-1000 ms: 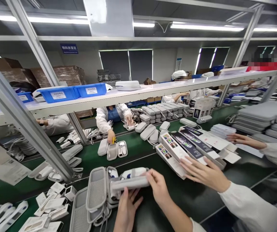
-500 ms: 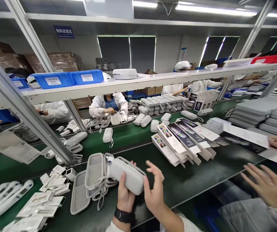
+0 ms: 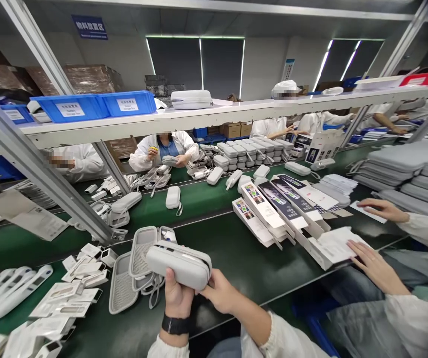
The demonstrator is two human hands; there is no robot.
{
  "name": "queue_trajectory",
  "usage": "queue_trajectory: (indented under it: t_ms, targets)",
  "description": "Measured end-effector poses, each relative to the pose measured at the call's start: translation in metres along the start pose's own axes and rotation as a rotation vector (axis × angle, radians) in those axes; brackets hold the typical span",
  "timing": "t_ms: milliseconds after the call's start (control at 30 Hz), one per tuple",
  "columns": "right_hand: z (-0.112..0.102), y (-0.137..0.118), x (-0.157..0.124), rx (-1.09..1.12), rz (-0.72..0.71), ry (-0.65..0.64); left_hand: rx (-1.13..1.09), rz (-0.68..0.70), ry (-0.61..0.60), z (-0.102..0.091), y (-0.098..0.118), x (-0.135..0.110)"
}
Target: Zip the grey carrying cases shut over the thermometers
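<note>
My left hand (image 3: 177, 297), with a black band at its wrist, grips a light grey zip case (image 3: 179, 264) from below. Along the case's upper seam runs a dark gap, so its lid looks partly unzipped. At the right end of the case, my right hand (image 3: 222, 294) has its fingers closed against the edge; whether they pinch the zip pull is hidden. Just behind and left of it lie several opened grey cases (image 3: 124, 288) with mesh linings and wrist straps.
White thermometer-like devices (image 3: 23, 286) and small white boxes (image 3: 62, 306) lie at left. Printed cartons (image 3: 269, 211) are stacked right of centre, near a co-worker's hands (image 3: 376, 263). A metal post (image 3: 46, 159) and shelf (image 3: 214, 115) cross ahead. Grey cases (image 3: 172, 198) sit on the green belt.
The case has shifted left and turned in my left hand. My right hand, spread before, has closed on its right end. The co-worker's carton has moved down beside the stack.
</note>
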State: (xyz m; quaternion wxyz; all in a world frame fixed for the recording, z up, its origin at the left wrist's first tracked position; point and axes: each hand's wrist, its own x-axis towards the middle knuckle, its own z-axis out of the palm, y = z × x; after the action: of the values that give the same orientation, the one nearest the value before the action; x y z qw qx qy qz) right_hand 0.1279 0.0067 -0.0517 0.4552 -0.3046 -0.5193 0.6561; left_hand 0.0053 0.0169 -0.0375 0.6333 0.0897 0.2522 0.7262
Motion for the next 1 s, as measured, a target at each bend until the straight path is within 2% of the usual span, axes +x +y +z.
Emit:
queue_trajectory:
  t_ms: [133, 200, 333, 467, 567, 633, 700, 800, 900, 1000]
  targets:
    - [0.004, 0.011, 0.003, 0.057, 0.065, -0.108, 0.043, -0.014, -0.009, -0.007, 0.011, 0.0]
    - [0.006, 0.009, 0.003, 0.1, 0.078, -0.126, 0.07, 0.044, 0.019, -0.01, 0.019, 0.0]
    - [0.013, -0.015, 0.003, 0.287, 0.232, -0.122, 0.115, 0.216, 0.124, -0.009, 0.042, -0.007]
    - [0.023, -0.042, 0.002, 0.484, 0.352, -0.217, 0.138, 0.309, 0.131, 0.008, 0.058, -0.021]
    - [0.036, -0.042, 0.004, 0.432, 0.255, -0.212, 0.08, 0.322, 0.092, 0.024, 0.058, -0.028]
    - [0.043, -0.034, 0.004, 0.345, 0.16, -0.135, 0.041, 0.248, 0.016, 0.029, 0.055, -0.029]
    - [0.047, -0.027, 0.003, 0.327, 0.137, -0.079, 0.0, 0.162, -0.034, 0.03, 0.051, -0.028]
    - [0.046, -0.03, -0.002, 0.473, 0.205, -0.096, -0.036, 0.144, 0.061, 0.028, 0.048, -0.024]
    - [0.039, -0.045, -0.003, 0.687, 0.278, -0.121, 0.026, 0.24, 0.212, 0.031, 0.052, -0.02]
    - [0.029, -0.062, 0.007, 0.774, 0.337, -0.115, 0.162, 0.373, 0.22, 0.038, 0.059, -0.017]
